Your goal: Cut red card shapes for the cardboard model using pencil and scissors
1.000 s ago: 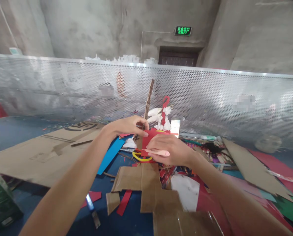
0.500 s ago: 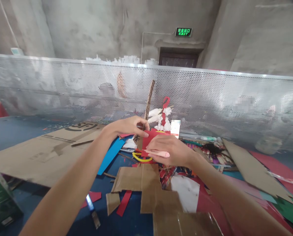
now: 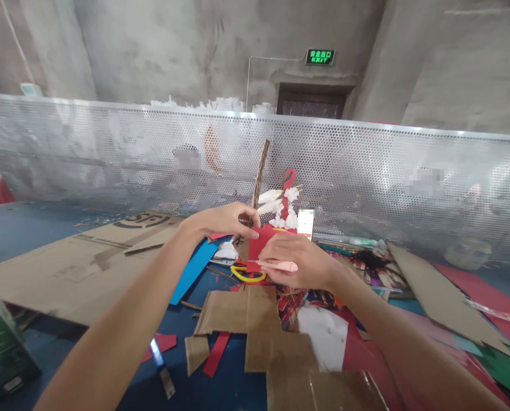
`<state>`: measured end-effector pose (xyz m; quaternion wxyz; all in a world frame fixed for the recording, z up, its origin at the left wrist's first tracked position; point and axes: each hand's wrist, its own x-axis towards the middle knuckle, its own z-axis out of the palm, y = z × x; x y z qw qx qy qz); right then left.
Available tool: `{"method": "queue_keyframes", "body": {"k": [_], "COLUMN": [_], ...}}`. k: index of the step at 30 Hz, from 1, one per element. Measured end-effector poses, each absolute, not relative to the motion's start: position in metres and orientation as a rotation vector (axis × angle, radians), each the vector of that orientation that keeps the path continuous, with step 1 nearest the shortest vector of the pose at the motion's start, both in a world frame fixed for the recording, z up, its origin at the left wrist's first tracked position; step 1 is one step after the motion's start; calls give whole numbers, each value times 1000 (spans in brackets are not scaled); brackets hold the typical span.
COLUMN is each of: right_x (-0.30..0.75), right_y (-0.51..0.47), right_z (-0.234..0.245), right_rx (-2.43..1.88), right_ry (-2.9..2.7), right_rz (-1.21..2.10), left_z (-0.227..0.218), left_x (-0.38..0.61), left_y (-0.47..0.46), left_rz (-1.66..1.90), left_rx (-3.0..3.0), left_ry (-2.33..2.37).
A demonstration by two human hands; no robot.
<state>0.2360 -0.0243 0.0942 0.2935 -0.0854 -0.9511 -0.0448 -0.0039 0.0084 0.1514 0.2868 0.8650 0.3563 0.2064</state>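
Observation:
A piece of red paper [image 3: 255, 248] is upright in front of me, against brown cardboard with dark marks. My left hand [image 3: 231, 220] grips its upper left edge, the thumb flat on the front and the fingers curled behind. In my right hand [image 3: 295, 260] is a slim pink pen-like tool [image 3: 280, 265]; its thin end points left across the red paper, and I cannot make out its tip. Below the paper shows a yellow loop [image 3: 249, 277]. Behind my hands stand a brown stick [image 3: 261, 171] and a red strip [image 3: 285, 208] with white paper tufts.
Cut cardboard [image 3: 261, 319] lies nearest me, with a cutter knife [image 3: 163, 368] and red scraps to its left. Blue card [image 3: 192, 271], a large cardboard sheet [image 3: 87, 274] and a green box [image 3: 6, 342] are farther left. A perforated metal screen [image 3: 366, 171] stands behind.
My right hand and the pink tool have shifted slightly to the right along the red paper. My left hand stays in place on the paper.

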Motion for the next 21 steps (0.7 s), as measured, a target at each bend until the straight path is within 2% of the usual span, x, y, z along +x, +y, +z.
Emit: {"method": "queue_keyframes", "body": {"k": [6, 10, 14, 21], "right_x": [243, 251, 254, 256], "right_y": [-26, -22, -9, 3], "right_z": [104, 111, 107, 102], "right_rx": [-187, -477, -738, -684], "right_ry": [-2324, -2175, -2198, -2235], "right_rz": [-78, -59, 105, 379], "left_z": [148, 144, 144, 146], "left_x": [-5, -4, -1, 0], "left_y": [11, 17, 16, 12], "left_rz": [575, 617, 640, 593], "left_rx": [2297, 2265, 2297, 2332], "left_ry": [950, 919, 926, 977]}}
